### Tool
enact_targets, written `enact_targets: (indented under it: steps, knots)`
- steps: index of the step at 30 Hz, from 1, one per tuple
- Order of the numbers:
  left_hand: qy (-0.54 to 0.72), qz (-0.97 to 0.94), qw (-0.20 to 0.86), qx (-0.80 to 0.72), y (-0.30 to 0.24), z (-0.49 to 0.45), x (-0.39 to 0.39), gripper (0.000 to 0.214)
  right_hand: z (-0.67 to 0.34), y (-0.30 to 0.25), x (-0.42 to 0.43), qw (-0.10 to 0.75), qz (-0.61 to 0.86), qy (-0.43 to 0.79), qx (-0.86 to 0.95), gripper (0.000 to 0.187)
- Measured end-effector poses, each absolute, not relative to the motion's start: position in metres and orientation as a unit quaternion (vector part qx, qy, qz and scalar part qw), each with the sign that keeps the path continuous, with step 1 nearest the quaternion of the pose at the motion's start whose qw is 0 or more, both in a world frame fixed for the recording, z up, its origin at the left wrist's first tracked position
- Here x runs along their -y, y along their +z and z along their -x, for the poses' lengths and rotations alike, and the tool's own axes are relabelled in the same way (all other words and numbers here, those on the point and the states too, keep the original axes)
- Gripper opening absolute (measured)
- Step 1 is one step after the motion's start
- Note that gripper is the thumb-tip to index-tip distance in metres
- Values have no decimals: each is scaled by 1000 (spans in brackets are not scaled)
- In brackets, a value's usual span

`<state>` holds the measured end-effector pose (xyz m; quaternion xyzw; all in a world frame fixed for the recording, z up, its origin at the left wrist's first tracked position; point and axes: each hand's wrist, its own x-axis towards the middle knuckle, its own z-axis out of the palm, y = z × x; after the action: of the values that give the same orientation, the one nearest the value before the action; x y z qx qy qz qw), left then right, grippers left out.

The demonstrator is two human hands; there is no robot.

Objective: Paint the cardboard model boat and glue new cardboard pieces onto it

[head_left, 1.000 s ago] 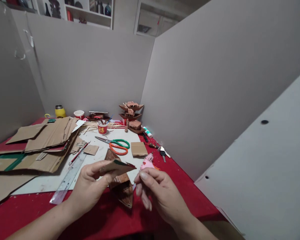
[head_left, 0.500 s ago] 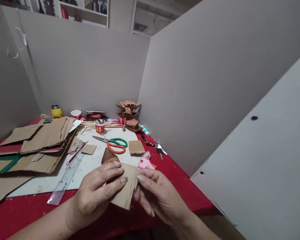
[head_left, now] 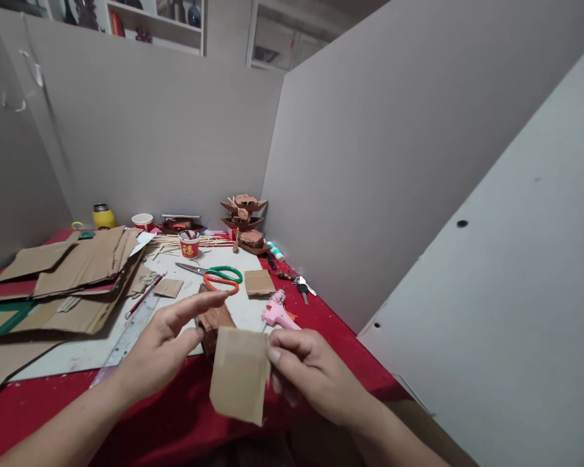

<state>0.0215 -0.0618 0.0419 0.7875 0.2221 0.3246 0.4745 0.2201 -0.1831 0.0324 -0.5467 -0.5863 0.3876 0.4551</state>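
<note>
My right hand [head_left: 316, 370] pinches the right edge of a small cardboard piece [head_left: 238, 379], which hangs above the table's front edge. My left hand [head_left: 163, 347] is open to the left of the cardboard, thumb and index finger spread. Just beyond those fingers lies a brown-painted piece [head_left: 217, 318], partly hidden by the hand and the cardboard. A pink glue gun [head_left: 277, 311] rests behind my right hand. Scissors [head_left: 224, 275] with one green and one orange handle lie farther back, beside a square cardboard piece [head_left: 259, 283].
Stacked cardboard sheets [head_left: 82, 266] cover the left side. A clear ruler [head_left: 131, 334] and a pencil [head_left: 145, 296] lie near them. Toward the back are a red paper cup [head_left: 189, 245], thin sticks [head_left: 219, 240], brown model boats [head_left: 244, 211] and keys [head_left: 304, 288]. Grey panels [head_left: 175, 136] surround the table.
My left hand has come off the cardboard and moved left, its fingers spreading. The cardboard has dropped slightly and tilted in my right hand, uncovering more of the brown piece and the glue gun.
</note>
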Motion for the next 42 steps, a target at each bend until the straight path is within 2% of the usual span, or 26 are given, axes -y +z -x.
enact_targets:
  steps: [2, 4, 8, 11, 17, 20, 23, 28, 31, 36, 39, 42]
  knots:
    - [279, -776, 523, -215, 45, -22, 64, 29, -218, 35, 185, 405, 538, 360, 647, 34]
    - [215, -779, 554, -200, 43, -25, 68, 23, -214, 35, 186, 369, 519, 346, 689, 31]
    - [117, -747, 631, -173, 32, -31, 74, 25, -204, 30, 183, 331, 492, 360, 720, 28]
    - [100, -705, 681, -171, 26, -33, 74, 29, -207, 26, 180, 342, 501, 337, 720, 32]
    - [251, -605, 717, -237, 32, -30, 59, 27, -267, 26, 165, 439, 646, 194, 594, 40]
    - [349, -548, 710, -273, 43, -26, 47, 27, -301, 28, 153, 442, 677, 162, 566, 39]
    - [459, -490, 681, -291, 55, -20, 34, 29, -310, 28, 134, 416, 686, 132, 581, 29]
    - [573, -412, 637, -309, 59, -14, 13, 28, -281, 26, 72, 284, 684, 93, 666, 15]
    - [569, -384, 657, -312, 52, -14, 4, 21, -262, 25, 26, 170, 688, 81, 701, 28]
    - [543, -380, 678, -318, 47, -11, -2, 20, -252, 22, -29, -4, 685, 88, 724, 29]
    - [537, -377, 682, -324, 47, -10, -3, 20, -251, 19, -43, -66, 679, 89, 726, 30]
    - [529, -373, 690, -325, 46, -10, -3, 20, -250, 20, -47, -92, 684, 83, 719, 30]
